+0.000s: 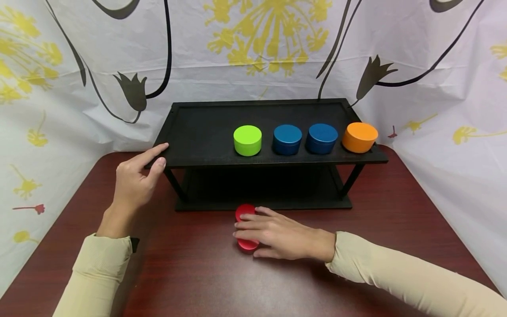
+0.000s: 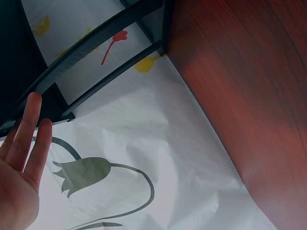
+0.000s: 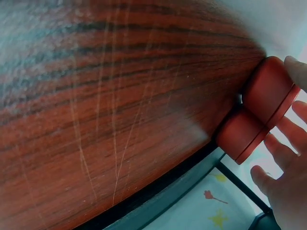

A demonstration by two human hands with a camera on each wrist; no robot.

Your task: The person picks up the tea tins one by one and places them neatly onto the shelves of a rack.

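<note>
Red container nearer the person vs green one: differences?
Colour: the nearer container is red, the green container lime.
Place: the nearer container sits on the table, the green container on the shelf.
Head view: the right hand partly hides the nearer container; the green container shows unobstructed.
Shared: both round and squat.

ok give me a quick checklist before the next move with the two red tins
1. Right hand over the near red tin and the far red tin: ok, its fingers lie across both.
2. Both tins upright on the table: ok, side by side.
3. Left hand at the shelf: ok, touching its front left corner.
4. Orange tin well in from the edge: not ok, it sits close to the shelf's right end.
5. Contents of the red tins: cannot tell, both look closed.
</note>
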